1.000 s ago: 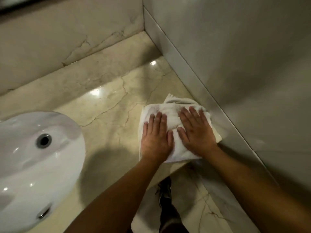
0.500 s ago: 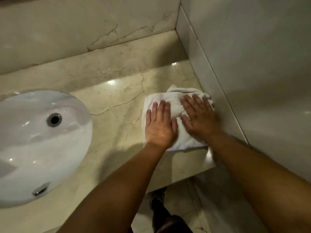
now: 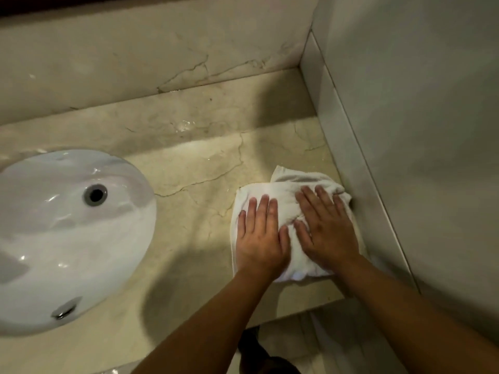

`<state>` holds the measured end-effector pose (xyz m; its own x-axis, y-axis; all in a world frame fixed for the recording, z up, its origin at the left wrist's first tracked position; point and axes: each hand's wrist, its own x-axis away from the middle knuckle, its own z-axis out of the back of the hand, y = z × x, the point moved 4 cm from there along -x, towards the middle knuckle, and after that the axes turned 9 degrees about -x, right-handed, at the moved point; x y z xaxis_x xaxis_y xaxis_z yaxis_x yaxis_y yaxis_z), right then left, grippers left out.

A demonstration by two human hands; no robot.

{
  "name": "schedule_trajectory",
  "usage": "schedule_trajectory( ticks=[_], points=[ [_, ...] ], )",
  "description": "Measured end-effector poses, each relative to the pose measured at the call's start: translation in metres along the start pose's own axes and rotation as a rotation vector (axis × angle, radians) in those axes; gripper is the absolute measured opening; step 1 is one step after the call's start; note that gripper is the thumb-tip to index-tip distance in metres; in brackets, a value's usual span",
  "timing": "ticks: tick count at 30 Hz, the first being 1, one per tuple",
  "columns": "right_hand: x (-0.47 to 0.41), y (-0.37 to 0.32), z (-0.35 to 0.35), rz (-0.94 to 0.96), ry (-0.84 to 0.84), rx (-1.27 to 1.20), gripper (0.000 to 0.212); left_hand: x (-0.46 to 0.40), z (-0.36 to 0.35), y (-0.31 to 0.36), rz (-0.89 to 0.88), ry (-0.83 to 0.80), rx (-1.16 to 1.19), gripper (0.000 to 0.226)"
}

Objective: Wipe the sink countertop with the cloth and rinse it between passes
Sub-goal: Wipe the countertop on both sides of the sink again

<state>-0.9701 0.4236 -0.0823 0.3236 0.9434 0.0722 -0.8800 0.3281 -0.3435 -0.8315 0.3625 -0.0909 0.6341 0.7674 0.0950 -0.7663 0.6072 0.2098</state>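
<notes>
Over at the right end of the tabletop, from the head view, both hands are down flat on the cloth! Left hand has its fingers straight and spread, palm pressing the near-left part of the folded white cloth; right hand lies flat beside it, fingers reaching toward the far edge, nothing curled, nothing pinched. That cloth sits tucked right up against the side wall, its far corner bunched at the wall's base, close to the front edge of the marble.

Where does the job stand? Looks like a wiping pass is in hand at the corner. Wet sheen and a few droplets glint on the stone toward the back ledge, so that stretch may need attention yet. The sink sits well apart to the left, and no water is running there that I can make out, so a rinse seems yet to come.
</notes>
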Motion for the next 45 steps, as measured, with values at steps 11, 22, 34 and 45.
schedule_trajectory(
  ticks=[11,22,34,45],
  points=[
    [-0.172,0.018,0.022,0.038,0.028,-0.004,0.068,-0.169,0.022,-0.026,0.105,0.027,-0.003,0.060],
    [-0.090,-0.008,0.004,0.031,0.065,-0.016,0.060,-0.080,0.013,-0.029,0.082,-0.012,-0.016,0.064],
    [-0.260,0.017,0.025,0.031,0.066,0.071,0.068,-0.246,0.033,-0.051,0.115,0.023,-0.019,0.060],
    [-0.177,-0.006,0.016,0.065,0.081,0.005,0.060,-0.160,0.030,-0.048,0.103,0.047,0.004,0.063]
  ],
)
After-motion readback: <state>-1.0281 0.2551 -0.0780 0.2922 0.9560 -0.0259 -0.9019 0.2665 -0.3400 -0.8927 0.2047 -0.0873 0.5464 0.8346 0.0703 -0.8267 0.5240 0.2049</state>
